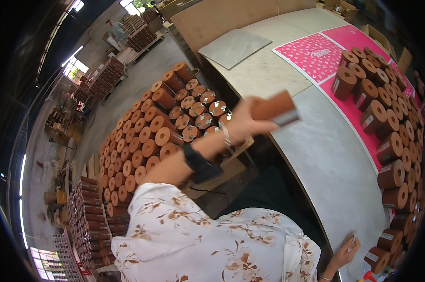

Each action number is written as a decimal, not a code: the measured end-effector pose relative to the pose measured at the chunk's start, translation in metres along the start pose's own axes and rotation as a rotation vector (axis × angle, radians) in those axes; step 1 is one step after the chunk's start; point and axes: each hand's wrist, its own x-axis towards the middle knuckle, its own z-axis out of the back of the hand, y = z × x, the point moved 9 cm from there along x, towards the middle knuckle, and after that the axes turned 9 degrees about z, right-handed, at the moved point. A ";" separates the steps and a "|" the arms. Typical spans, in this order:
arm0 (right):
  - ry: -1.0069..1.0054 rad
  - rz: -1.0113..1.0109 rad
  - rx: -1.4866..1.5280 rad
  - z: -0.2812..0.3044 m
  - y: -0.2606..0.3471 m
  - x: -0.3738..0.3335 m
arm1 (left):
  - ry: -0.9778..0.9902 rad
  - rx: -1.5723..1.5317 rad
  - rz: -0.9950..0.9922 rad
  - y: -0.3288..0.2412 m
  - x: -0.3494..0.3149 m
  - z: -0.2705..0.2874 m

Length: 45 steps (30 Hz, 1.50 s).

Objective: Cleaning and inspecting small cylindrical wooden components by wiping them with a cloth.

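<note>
My left hand [244, 123] is clamped around a brown roll [274, 108], carried in the air just over the bench [325, 160] edge, its long axis running left to right and pointing at the rows of rolls [386, 108] on the pink sheet [311, 54]. My right hand [346, 246] rests low on the bench, fingers pinching a small pale slip [352, 237]; the left is nearer.
</note>
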 end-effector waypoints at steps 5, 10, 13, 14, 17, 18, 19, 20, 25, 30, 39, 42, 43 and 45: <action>0.064 -0.051 -0.165 -0.002 -0.024 0.001 | -0.486 0.701 0.073 0.007 0.032 0.197; -0.045 0.070 -0.023 0.004 0.046 0.012 | -0.664 1.236 0.295 0.046 0.071 0.309; -0.001 -0.014 -0.199 0.005 0.048 0.015 | -0.678 1.366 0.452 0.068 0.086 0.337; 0.007 -0.015 -0.203 0.004 0.054 0.017 | -0.670 1.368 0.459 0.076 0.091 0.343; 0.015 -0.144 -0.209 0.002 0.052 0.016 | -0.624 1.492 0.556 0.101 0.105 0.360; 0.002 -0.112 -0.128 0.001 0.049 0.016 | -0.612 1.513 0.575 0.108 0.107 0.366; -0.012 -0.081 -0.047 0.001 0.047 0.016 | -0.602 1.533 0.593 0.115 0.110 0.372; -0.004 -0.080 -0.050 0.001 0.044 0.016 | -0.596 1.534 0.601 0.121 0.112 0.377; 0.039 -0.002 -0.266 0.003 0.039 0.015 | -0.584 1.517 0.676 0.146 0.119 0.391; 0.060 -0.020 -0.288 -0.002 0.046 0.021 | -0.592 1.471 0.683 0.151 0.121 0.398; 0.052 -0.031 -0.300 0.003 0.050 0.026 | -0.603 1.482 0.590 0.144 0.129 0.399; -0.077 -0.024 -0.230 0.021 0.016 0.010 | -0.559 1.429 0.491 0.133 0.143 0.379; -0.102 -0.146 0.137 0.035 -0.089 -0.021 | -0.530 1.423 0.446 0.140 0.146 0.382; 0.053 -0.159 -0.004 0.005 -0.039 -0.006 | -0.490 1.387 0.372 0.126 0.133 0.381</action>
